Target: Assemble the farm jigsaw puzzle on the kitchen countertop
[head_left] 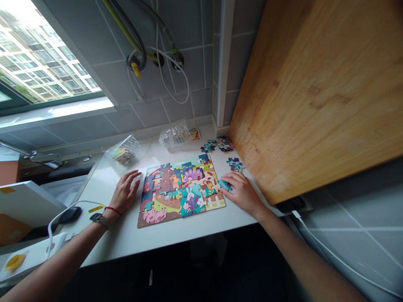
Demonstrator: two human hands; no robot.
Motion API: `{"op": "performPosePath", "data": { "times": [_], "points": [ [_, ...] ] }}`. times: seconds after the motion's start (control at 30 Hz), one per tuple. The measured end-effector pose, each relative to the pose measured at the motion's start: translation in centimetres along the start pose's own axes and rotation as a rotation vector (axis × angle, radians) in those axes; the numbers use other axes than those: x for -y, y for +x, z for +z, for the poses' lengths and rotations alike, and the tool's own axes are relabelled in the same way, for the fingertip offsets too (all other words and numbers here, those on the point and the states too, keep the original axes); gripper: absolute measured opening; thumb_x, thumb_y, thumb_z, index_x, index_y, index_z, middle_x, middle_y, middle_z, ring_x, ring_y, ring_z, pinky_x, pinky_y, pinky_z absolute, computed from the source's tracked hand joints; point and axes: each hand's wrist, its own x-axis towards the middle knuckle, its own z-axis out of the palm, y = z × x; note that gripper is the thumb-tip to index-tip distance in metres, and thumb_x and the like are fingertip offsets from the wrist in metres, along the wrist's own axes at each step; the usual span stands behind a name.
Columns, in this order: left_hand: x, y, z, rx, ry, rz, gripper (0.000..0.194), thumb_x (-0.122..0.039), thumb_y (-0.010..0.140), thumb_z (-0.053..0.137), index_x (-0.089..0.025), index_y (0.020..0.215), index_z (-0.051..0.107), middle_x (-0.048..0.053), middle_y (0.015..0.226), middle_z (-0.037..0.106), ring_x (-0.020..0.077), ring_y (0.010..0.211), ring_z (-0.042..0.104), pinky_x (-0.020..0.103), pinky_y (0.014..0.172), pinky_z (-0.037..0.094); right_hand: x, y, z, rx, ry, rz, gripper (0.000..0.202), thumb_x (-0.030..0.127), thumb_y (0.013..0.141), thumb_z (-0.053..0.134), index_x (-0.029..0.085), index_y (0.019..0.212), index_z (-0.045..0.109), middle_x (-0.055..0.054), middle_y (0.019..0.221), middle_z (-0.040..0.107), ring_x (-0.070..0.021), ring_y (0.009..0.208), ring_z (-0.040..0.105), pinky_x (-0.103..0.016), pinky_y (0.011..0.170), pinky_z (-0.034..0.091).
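A colourful jigsaw puzzle (pixel 170 197) lies on the white table, many of its pieces fitted together on a board. My right hand (pixel 241 191) is at the puzzle's right edge, its fingers pinching a teal puzzle piece (pixel 224 184). Left of the board, my left hand (pixel 125 193) rests on the table with its fingers apart and nothing in it. Behind my right hand are loose pieces (pixel 234 164), and farther back sit two more small piles, one of teal pieces (pixel 208 146) and one of dark pieces (pixel 224 143).
Behind the puzzle lie a clear plastic bag with pieces (pixel 124 154) and crumpled clear packaging (pixel 176 135). A wooden panel (pixel 315 92) borders the table's right side. A black object (pixel 69 214) and a white cable are at the left. The table's front edge (pixel 176 240) is near me.
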Motion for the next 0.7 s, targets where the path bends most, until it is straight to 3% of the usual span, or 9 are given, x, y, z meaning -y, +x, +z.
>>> {"op": "performPosePath", "data": {
  "times": [0.1, 0.2, 0.3, 0.37, 0.47, 0.6, 0.7],
  "points": [
    [-3.6, 1.5, -0.5, -0.117, -0.061, -0.005, 0.040, -0.048, 0.106, 0.041, -0.020, 0.120, 0.067, 0.015, 0.135, 0.065, 0.0329, 0.124, 0.063, 0.053, 0.108, 0.051, -0.1, 0.0, 0.1, -0.011, -0.003, 0.006, 0.027, 0.023, 0.087, 0.075, 0.025, 0.114, 0.077, -0.009, 0.111, 0.075, -0.0289, 0.111, 0.067, -0.051, 0.102, 0.058],
    [-9.8, 3.2, -0.6, -0.245, -0.197, 0.004, 0.034, -0.043, 0.107, 0.045, -0.020, 0.116, 0.068, 0.011, 0.122, 0.071, 0.0270, 0.117, 0.067, 0.045, 0.104, 0.055, -0.2, -0.1, 0.0, -0.015, 0.014, 0.012, 0.030, 0.021, 0.087, 0.073, 0.025, 0.117, 0.076, -0.008, 0.114, 0.075, -0.0282, 0.111, 0.069, -0.049, 0.102, 0.058],
    [-15.6, 4.1, -1.0, -0.092, -0.308, 0.167, 0.026, -0.037, 0.106, 0.051, -0.021, 0.109, 0.071, 0.009, 0.117, 0.075, 0.0240, 0.110, 0.071, 0.040, 0.099, 0.057, -0.1, -0.3, -0.1, -0.025, 0.037, 0.036, 0.030, 0.020, 0.088, 0.070, 0.027, 0.117, 0.076, -0.008, 0.117, 0.072, -0.0265, 0.109, 0.070, -0.045, 0.100, 0.060],
    [-17.7, 4.0, -1.6, -0.046, -0.360, 0.217, 0.024, -0.034, 0.105, 0.053, -0.022, 0.108, 0.073, 0.008, 0.113, 0.076, 0.0237, 0.109, 0.072, 0.040, 0.097, 0.058, 0.0, -0.3, -0.1, -0.047, 0.066, 0.047, 0.028, 0.020, 0.091, 0.067, 0.027, 0.116, 0.076, -0.008, 0.119, 0.069, -0.0255, 0.111, 0.071, -0.042, 0.099, 0.061],
    [-18.0, 2.7, -3.3, -0.023, -0.386, 0.130, 0.023, -0.034, 0.105, 0.054, -0.024, 0.111, 0.074, 0.007, 0.119, 0.075, 0.0244, 0.113, 0.071, 0.041, 0.099, 0.058, -0.3, -0.3, 0.0, -0.121, 0.130, 0.065, 0.022, 0.024, 0.094, 0.065, 0.026, 0.114, 0.076, -0.009, 0.123, 0.067, -0.0253, 0.114, 0.070, -0.039, 0.097, 0.063],
    [-15.3, -0.5, -4.8, 0.001, -0.361, -0.013, 0.025, -0.039, 0.104, 0.055, -0.025, 0.111, 0.074, 0.007, 0.118, 0.076, 0.0256, 0.111, 0.072, 0.042, 0.097, 0.059, -1.0, -0.2, 0.2, -0.238, 0.216, 0.158, 0.027, 0.035, 0.093, 0.072, 0.025, 0.118, 0.075, -0.010, 0.125, 0.068, -0.0259, 0.112, 0.071, -0.037, 0.086, 0.066],
    [-13.0, -2.8, -5.0, 0.036, -0.358, -0.104, 0.028, -0.044, 0.103, 0.056, -0.024, 0.113, 0.074, 0.008, 0.118, 0.077, 0.0263, 0.110, 0.073, 0.041, 0.092, 0.062, -1.3, -0.2, 0.3, -0.251, 0.284, 0.228, 0.035, 0.043, 0.093, 0.072, 0.023, 0.122, 0.074, -0.010, 0.118, 0.074, -0.0243, 0.097, 0.075, -0.037, 0.079, 0.067]
  ]
}}
